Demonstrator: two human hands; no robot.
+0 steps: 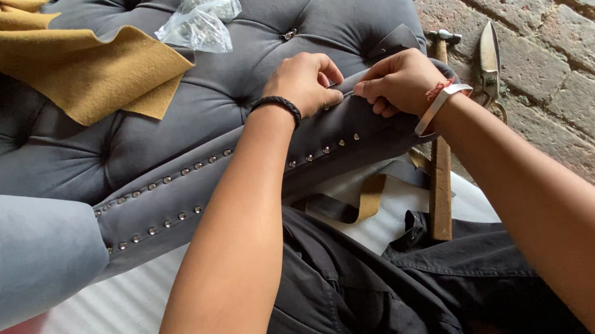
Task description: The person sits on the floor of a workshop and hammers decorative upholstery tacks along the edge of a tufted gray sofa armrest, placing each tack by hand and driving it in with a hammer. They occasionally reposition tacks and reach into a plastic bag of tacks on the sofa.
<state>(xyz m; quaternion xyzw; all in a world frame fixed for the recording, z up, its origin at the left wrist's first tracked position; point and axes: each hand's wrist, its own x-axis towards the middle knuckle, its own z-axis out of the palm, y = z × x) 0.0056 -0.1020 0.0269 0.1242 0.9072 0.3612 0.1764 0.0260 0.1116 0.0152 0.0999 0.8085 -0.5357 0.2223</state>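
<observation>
Both hands meet at the near edge of the grey tufted cushion (215,67), on the studded band (180,192) that runs along it. The left hand (303,83) is curled shut, pinching the band's upper seam; the right hand (398,82) pinches the same seam just beside it, fingertips closed on the fabric or on something too small to make out.

Two rows of studs (154,186) run along the band from its left end towards the hands. The lower row carries on under the left forearm to about the hands; the upper row is hidden there. My judgement: most of the band is already studded, and the short stretch at its right end, by the hands, is what remains.

A hammer (440,166) lies just right of the band, with shears (489,60) beyond it on the brick floor (573,20). A clear bag (199,17) rests on the far part of the cushion, near a mustard felt piece (84,66).
</observation>
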